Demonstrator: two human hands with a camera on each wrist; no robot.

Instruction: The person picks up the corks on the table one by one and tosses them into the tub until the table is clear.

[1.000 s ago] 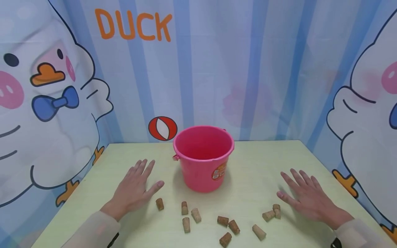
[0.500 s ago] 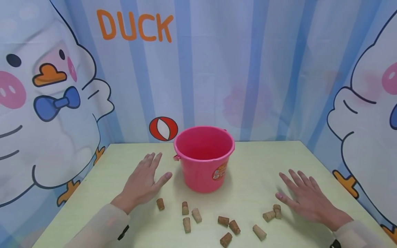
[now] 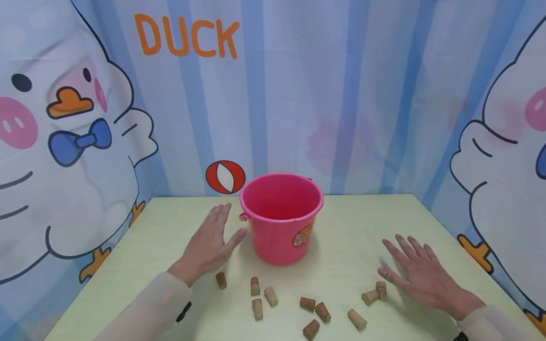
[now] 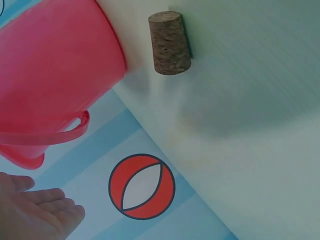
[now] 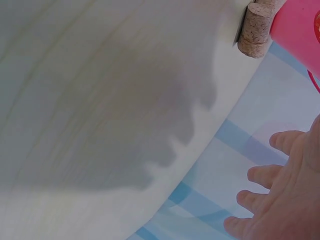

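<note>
A pink bucket (image 3: 279,241) stands upright near the middle of the table, its opening facing up. Just left of it is my left hand (image 3: 207,244), fingers straight and thumb tip close to the bucket's side. In the left wrist view the same hand (image 4: 37,212) holds nothing, and one brown cork (image 4: 170,44) lies on the table. My right hand (image 3: 424,277) hovers at the right with fingers spread, beside two corks that touch each other, the nearer being a pale cork (image 3: 369,297). Nothing is in that hand (image 5: 280,195) in the right wrist view.
Several more corks lie scattered in front of the bucket, among them a dark cork (image 3: 311,329) nearest the front and a lone cork (image 3: 357,320) to its right. A curtain (image 3: 290,94) printed with ducks stands behind the pale table (image 3: 358,222).
My left hand has moved right and forward, from the table's left side up to the bucket. The right hand has barely shifted. Bucket and corks stay put.
</note>
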